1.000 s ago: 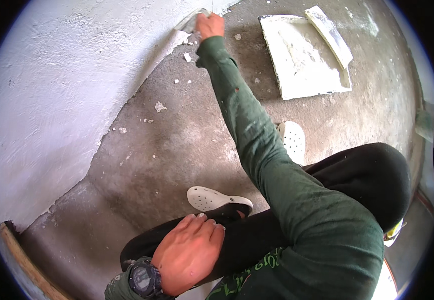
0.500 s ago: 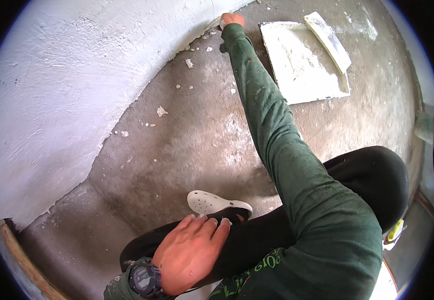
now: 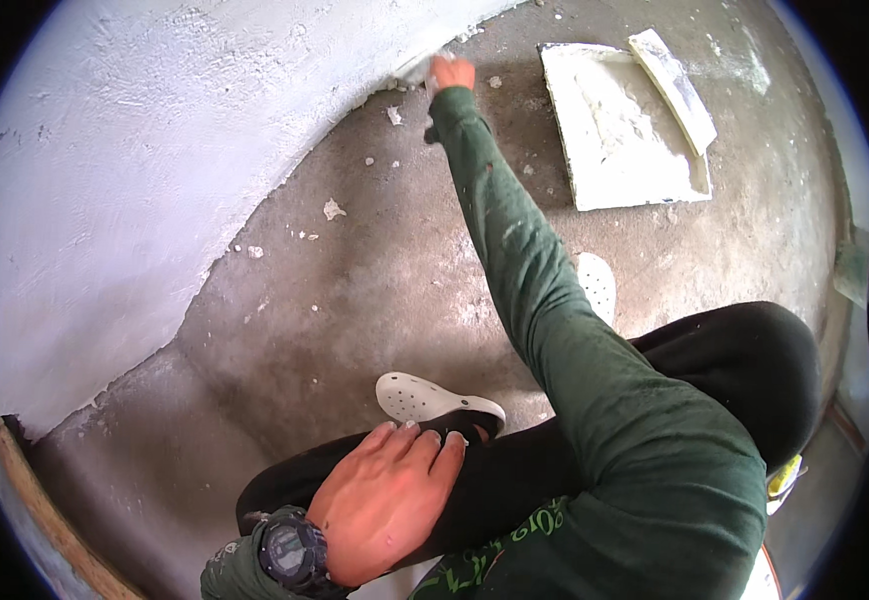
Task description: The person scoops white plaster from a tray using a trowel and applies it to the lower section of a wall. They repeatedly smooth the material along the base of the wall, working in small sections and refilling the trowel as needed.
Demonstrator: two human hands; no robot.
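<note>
Far out ahead, your right hand [image 3: 452,72] is closed on a small tool [image 3: 417,70], pressed where wall [image 3: 155,170] meets floor [image 3: 355,300]; your left hand [image 3: 390,500] rests open, empty, on your knee [image 3: 515,480].

Bright even daylight, white wall [image 3: 135,170] glaring at upper left, soft shadows on the floor [image 3: 355,290], strong fisheye bending, black vignette corners

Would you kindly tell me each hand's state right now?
Left hand: open, resting flat on the knee.
Right hand: at the wall's base; grip cannot be told.
</note>
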